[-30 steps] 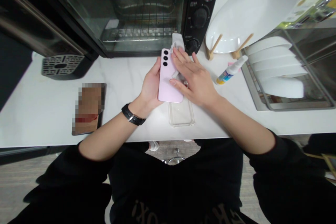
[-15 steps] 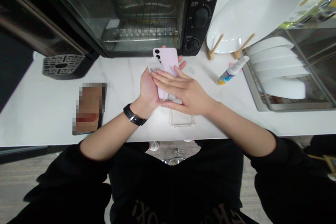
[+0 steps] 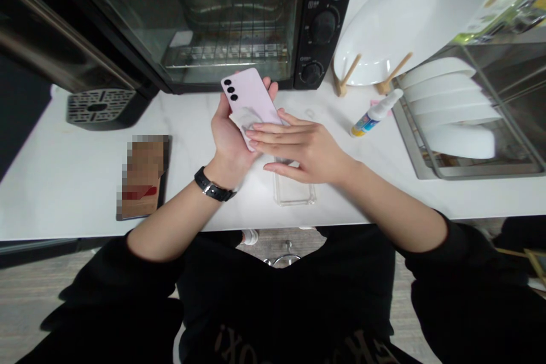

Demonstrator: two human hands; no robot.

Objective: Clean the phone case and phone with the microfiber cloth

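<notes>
A pale pink phone [image 3: 255, 90] lies back side up in my left hand [image 3: 230, 139], its three black camera lenses towards the far left corner. My left fingers wrap under it, and their tips show past its right edge. My right hand [image 3: 313, 145] presses a crumpled white wipe [image 3: 244, 118] flat against the lower part of the phone's back, fingers stretched over it. Part of the wipe is hidden under those fingers. Below my right hand, a clear phone case [image 3: 294, 202] rests on the white counter [image 3: 205, 108], partly covered by the hand.
A small spray bottle [image 3: 372, 118] stands to the right. A black toaster oven [image 3: 305, 23] is behind my hands. On the left lies a dark flat device [image 3: 143, 176] with a blurred face. White plates [image 3: 409, 17] and a rack of bowls [image 3: 460, 142] occupy the right side.
The phone and my left hand have shifted left and the phone has tilted leftward. The wipe has gone from beside the lenses to the phone's lower back.
</notes>
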